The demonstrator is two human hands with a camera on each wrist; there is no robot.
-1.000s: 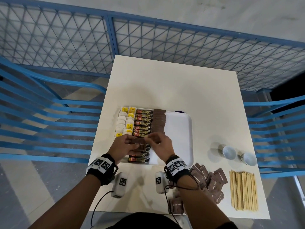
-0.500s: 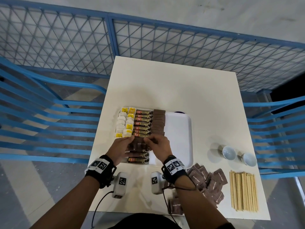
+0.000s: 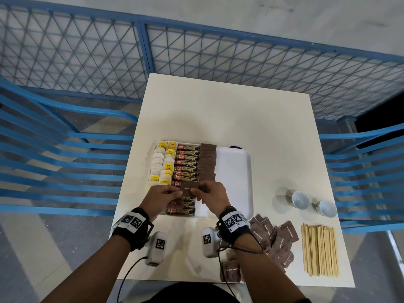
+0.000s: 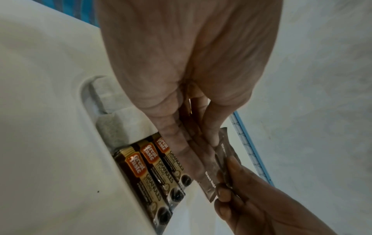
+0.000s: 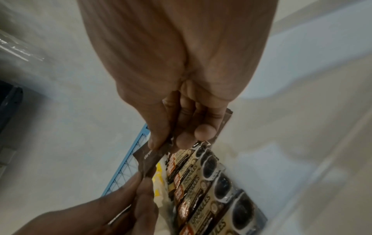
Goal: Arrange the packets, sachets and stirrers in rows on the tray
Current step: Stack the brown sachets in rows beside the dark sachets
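A white tray (image 3: 235, 169) lies on the table with columns of yellow-and-white tea bags (image 3: 162, 164), coffee granule sticks (image 3: 187, 164) and brown sugar sachets (image 3: 207, 162). Both hands hold a small stack of brown sugar sachets (image 3: 189, 189) just above the tray's near part. My left hand (image 3: 162, 199) pinches the left end of the held sachets (image 4: 216, 171). My right hand (image 3: 213, 196) pinches the right end, thumb on top, with the sachets (image 5: 150, 160) over the granule sticks (image 5: 203, 182). A loose heap of brown sachets (image 3: 275, 239) and a bundle of wooden stirrers (image 3: 319, 250) lie at the table's near right.
Two small white cups (image 3: 300, 200) (image 3: 326, 208) stand right of the tray. A blue mesh fence (image 3: 196, 60) and blue rails surround the white table (image 3: 218, 110). The tray's right half is bare. One sachet (image 3: 231, 270) lies near the front edge under my right forearm.
Both hands have shifted slightly away from me along the tray with the sachets held between them; the grip has not visibly changed.
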